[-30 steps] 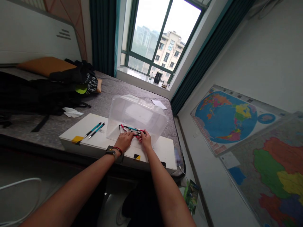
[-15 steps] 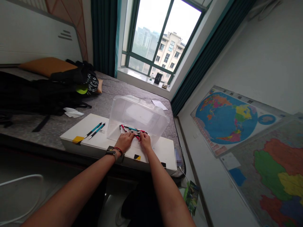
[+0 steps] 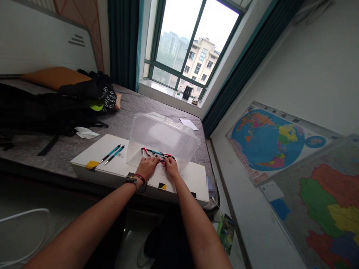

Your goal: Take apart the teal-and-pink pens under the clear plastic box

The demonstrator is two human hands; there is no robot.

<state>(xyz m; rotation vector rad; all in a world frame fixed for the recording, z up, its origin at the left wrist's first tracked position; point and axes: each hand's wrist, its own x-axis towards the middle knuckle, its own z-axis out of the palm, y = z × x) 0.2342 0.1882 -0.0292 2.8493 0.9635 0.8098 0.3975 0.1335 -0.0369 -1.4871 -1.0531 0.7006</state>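
Note:
My left hand (image 3: 148,167), with a watch and red bracelet at its wrist, is closed with its fingertips at a dark pen (image 3: 160,160). My right hand (image 3: 171,167) pinches the other end of this pen, whose ends are partly hidden by the fingers. Both hands are at the open front of a clear plastic bin (image 3: 165,133) that lies on its side. Inside the bin, just past my fingers, lie several pens, among them a teal pen (image 3: 157,152) and a red-and-white pen (image 3: 146,151).
The bin rests on a white box (image 3: 110,166) at the bed's edge. Two teal-and-black pens (image 3: 113,153) lie side by side at its left. Crumpled tissue (image 3: 86,132), a black bag (image 3: 42,110) and a paper sheet (image 3: 188,124) are on the mattress (image 3: 126,101).
My right fingers have shifted very slightly over the pen. Both hands otherwise keep their places, and the bin and loose pens lie as before.

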